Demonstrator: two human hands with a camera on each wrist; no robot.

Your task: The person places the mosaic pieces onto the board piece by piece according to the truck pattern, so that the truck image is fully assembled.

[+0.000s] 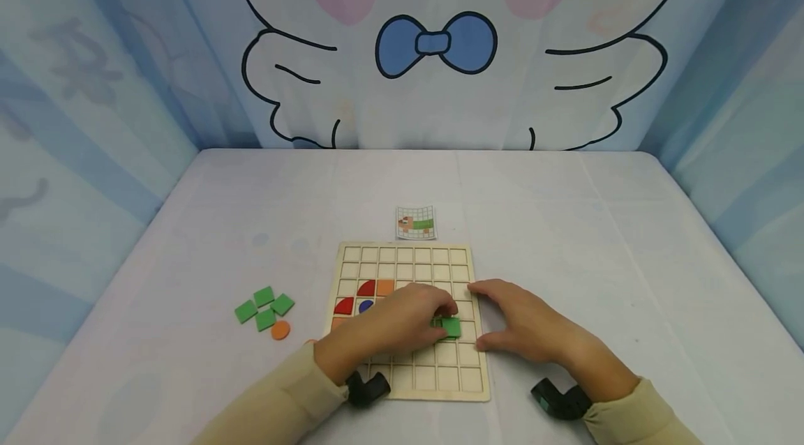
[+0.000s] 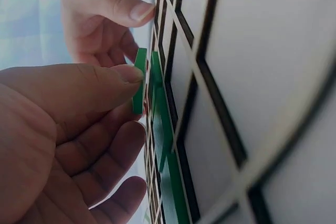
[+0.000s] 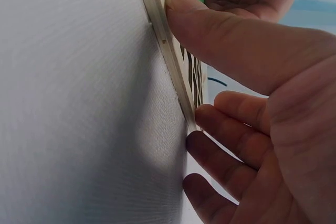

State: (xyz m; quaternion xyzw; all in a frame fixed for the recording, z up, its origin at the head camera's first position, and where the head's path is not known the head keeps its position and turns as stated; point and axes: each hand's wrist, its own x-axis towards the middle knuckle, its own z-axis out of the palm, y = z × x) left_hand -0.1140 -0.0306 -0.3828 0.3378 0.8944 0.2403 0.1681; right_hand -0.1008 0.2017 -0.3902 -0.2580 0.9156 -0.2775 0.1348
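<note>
Pinching a green square tile [image 2: 139, 95] between thumb and index finger, my left hand [image 1: 405, 319] holds it just above the wooden grid board [image 1: 449, 379], right of the board's middle, with the other fingers loosely bent beneath. Right beside that tile, more green tiles [image 2: 176, 192] lie in the grid, partly hidden from the head view by my hand. My right hand [image 1: 530, 319] grips nothing: its thumb and fingers spread loosely apart along the board's right edge, the thumb tip against the rim. Left of my left hand, the grid holds red quarter-circle tiles [image 1: 343, 306], an orange square tile [image 1: 385, 287] and a blue round tile [image 1: 365, 305], the last partly covered. Well to the left of the board, on the white tablecloth [image 1: 565, 222], four loose green squares [image 1: 265, 320] sit clustered, with an orange disc [image 1: 280, 330] at their lower right. Just beyond the board's far edge lies a small pattern card [image 1: 416, 223] showing a coloured grid. Behind the table hangs a curtain [image 1: 440, 110] printed with a blue bow tie.
</note>
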